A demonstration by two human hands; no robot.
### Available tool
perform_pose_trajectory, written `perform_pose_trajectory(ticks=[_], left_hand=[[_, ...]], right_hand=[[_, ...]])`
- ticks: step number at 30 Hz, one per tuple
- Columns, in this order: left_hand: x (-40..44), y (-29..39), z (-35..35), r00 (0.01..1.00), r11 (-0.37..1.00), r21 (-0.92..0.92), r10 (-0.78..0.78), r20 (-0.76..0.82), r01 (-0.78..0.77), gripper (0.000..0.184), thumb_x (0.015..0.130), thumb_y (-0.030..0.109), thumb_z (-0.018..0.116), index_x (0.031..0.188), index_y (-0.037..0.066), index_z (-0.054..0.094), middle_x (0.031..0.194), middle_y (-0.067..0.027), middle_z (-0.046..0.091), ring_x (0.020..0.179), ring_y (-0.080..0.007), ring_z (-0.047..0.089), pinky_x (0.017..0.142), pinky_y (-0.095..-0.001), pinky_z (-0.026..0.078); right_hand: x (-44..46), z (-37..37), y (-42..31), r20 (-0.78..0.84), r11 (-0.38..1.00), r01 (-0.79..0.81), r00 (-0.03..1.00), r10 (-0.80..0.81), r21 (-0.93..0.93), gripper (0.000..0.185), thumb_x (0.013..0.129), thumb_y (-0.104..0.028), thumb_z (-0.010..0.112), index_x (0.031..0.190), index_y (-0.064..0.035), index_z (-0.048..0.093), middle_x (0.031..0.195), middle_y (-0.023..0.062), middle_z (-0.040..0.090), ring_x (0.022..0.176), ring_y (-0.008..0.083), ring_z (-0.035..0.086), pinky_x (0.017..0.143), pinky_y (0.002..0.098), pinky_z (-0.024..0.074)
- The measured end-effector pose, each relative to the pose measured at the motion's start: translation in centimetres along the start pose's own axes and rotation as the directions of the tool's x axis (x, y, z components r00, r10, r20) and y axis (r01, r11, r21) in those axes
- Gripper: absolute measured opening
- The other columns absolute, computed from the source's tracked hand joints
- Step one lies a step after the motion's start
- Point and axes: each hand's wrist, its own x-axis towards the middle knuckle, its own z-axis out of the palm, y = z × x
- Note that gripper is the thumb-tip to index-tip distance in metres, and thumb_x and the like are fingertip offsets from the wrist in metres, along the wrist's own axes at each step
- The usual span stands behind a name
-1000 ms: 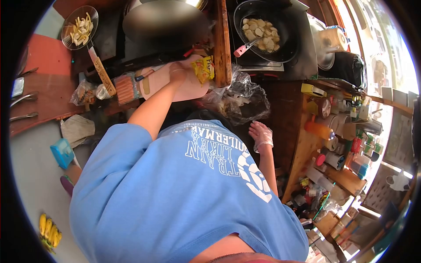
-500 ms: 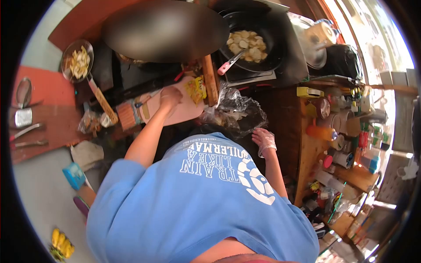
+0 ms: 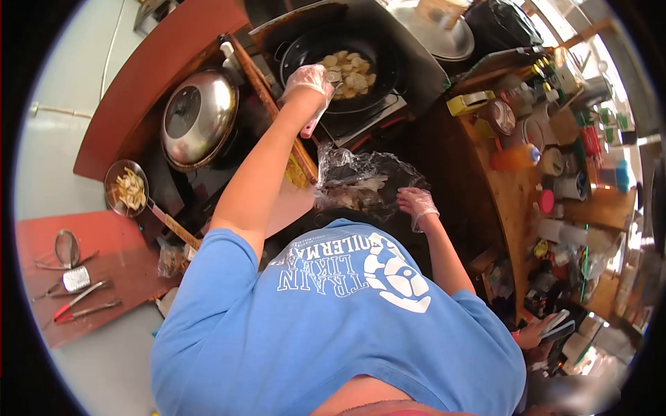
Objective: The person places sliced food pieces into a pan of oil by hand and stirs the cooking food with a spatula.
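Observation:
My left hand (image 3: 310, 83), in a clear plastic glove, is closed over a pink-handled cooking utensil (image 3: 309, 129) at the near-left rim of a black wok (image 3: 378, 52). The lower handle shows below my wrist; the utensil's head is hidden. Pale round slices (image 3: 352, 73) lie in the wok. Also gloved, my right hand (image 3: 417, 202) pinches the right edge of a clear plastic bag (image 3: 374, 166) holding pale pieces I cannot identify. Left of the bag, partly behind my left arm, is a pink cutting board (image 3: 291, 206) with a yellow packet (image 3: 297, 173).
A steel lid (image 3: 201, 114) covers a pan on the left. Nearby is a small frying pan (image 3: 127, 187) with pale strips. Tongs (image 3: 82, 298) and a strainer (image 3: 66, 248) lie on a red board. Jars and bottles (image 3: 517, 158) crowd the right shelf. Another person's hand (image 3: 533, 334) holds a phone.
My left hand has left the cutting board, moved up and right to the wok, and taken hold of the pink-handled utensil. My right hand stays at the bag. The view has turned.

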Motion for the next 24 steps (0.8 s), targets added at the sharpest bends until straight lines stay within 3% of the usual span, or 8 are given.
perform_pose_trajectory(ticks=[2,3,6,10,16,18,20,24], left_hand=[[-2.9,2.6,-1.8,0.994,0.959,0.282,-0.022,0.109,-0.009,0.036,0.079,0.032,0.064,0.101,0.004,0.068,0.101,-0.0180,0.070,0.100,-0.0317,0.066,0.091,-0.0379,0.051],[-3.9,2.3,-0.5,0.999,0.922,0.385,0.010,0.041,-0.024,0.033,0.079,0.032,0.065,0.097,0.005,0.070,0.100,-0.0171,0.070,0.100,-0.0301,0.067,0.091,-0.0380,0.052],[-6.3,3.0,-0.3,0.961,0.867,0.498,-0.157,0.226,0.025,0.023,0.075,0.017,0.070,0.095,0.005,0.074,0.105,-0.0172,0.070,0.098,-0.0296,0.069,0.084,-0.0390,0.056],[-3.3,0.0,0.4,0.959,0.941,0.270,-0.248,0.141,0.204,0.021,0.081,0.017,0.065,0.091,0.001,0.073,0.102,-0.0215,0.068,0.099,-0.0336,0.068,0.086,-0.0416,0.054],[1.6,-2.3,-2.9,0.936,0.828,0.493,0.103,0.335,-0.268,0.024,0.084,0.018,0.059,0.090,-0.001,0.071,0.098,-0.0209,0.069,0.094,-0.0361,0.067,0.083,-0.0409,0.054],[0.1,-0.4,-4.2,0.993,0.891,0.454,-0.037,0.116,-0.020,0.021,0.085,0.015,0.056,0.086,0.002,0.073,0.096,-0.0201,0.070,0.095,-0.0346,0.067,0.084,-0.0392,0.054],[-1.5,0.5,-6.3,0.991,0.832,0.544,0.041,0.130,-0.105,0.021,0.083,0.006,0.057,0.096,0.003,0.072,0.107,-0.0182,0.069,0.101,-0.0345,0.067,0.086,-0.0407,0.055],[-2.8,-1.0,-9.2,0.940,0.779,0.585,0.331,-0.076,-0.227,0.013,0.082,0.010,0.056,0.083,0.004,0.067,0.091,-0.0166,0.069,0.091,-0.0349,0.068,0.079,-0.0426,0.056]], right_hand=[[-0.7,-0.5,0.2,-0.026,0.999,0.011,1.000,-0.010,0.041,0.030,0.090,-0.022,0.065,0.112,-0.0020,0.063,0.098,0.0090,0.068,0.084,0.0159,0.065,0.072,0.0273,0.0546],[-1.0,-0.7,0.5,-0.043,0.998,0.018,0.999,-0.015,0.066,0.030,0.089,-0.022,0.066,0.112,-0.0019,0.064,0.098,0.0089,0.068,0.084,0.0159,0.065,0.072,0.0273,0.0546],[-0.7,-2.0,2.7,-0.096,0.995,-0.002,0.995,0.011,0.096,0.031,0.088,-0.022,0.066,0.111,-0.0016,0.064,0.099,0.0091,0.068,0.084,0.0162,0.065,0.072,0.0280,0.0547],[-1.0,-3.0,4.6,-0.111,0.993,-0.011,0.993,0.024,0.115,0.030,0.090,-0.024,0.067,0.112,-0.0043,0.063,0.104,0.0098,0.068,0.085,0.0167,0.065,0.072,0.0288,0.0549],[-0.8,-2.3,2.9,-0.127,0.995,0.032,0.992,-0.020,0.090,0.028,0.087,-0.023,0.068,0.105,-0.0020,0.066,0.093,0.0083,0.068,0.079,0.0155,0.064,0.069,0.0282,0.0542],[0.7,-2.0,1.6,-0.117,0.994,0.062,0.992,-0.051,0.087,0.028,0.088,-0.023,0.068,0.107,-0.0025,0.065,0.093,0.0077,0.068,0.079,0.0153,0.064,0.069,0.0276,0.0542],[2.6,-1.5,-0.3,-0.104,0.992,0.087,0.992,-0.078,0.086,0.029,0.089,-0.024,0.069,0.109,-0.0030,0.063,0.094,0.0071,0.067,0.079,0.0151,0.064,0.068,0.0270,0.0541],[9.2,1.5,-5.1,-0.141,0.959,0.284,0.949,-0.282,-0.007,0.028,0.088,-0.021,0.067,0.108,-0.0004,0.064,0.086,0.0063,0.067,0.071,0.0137,0.063,0.061,0.0262,0.0526]])
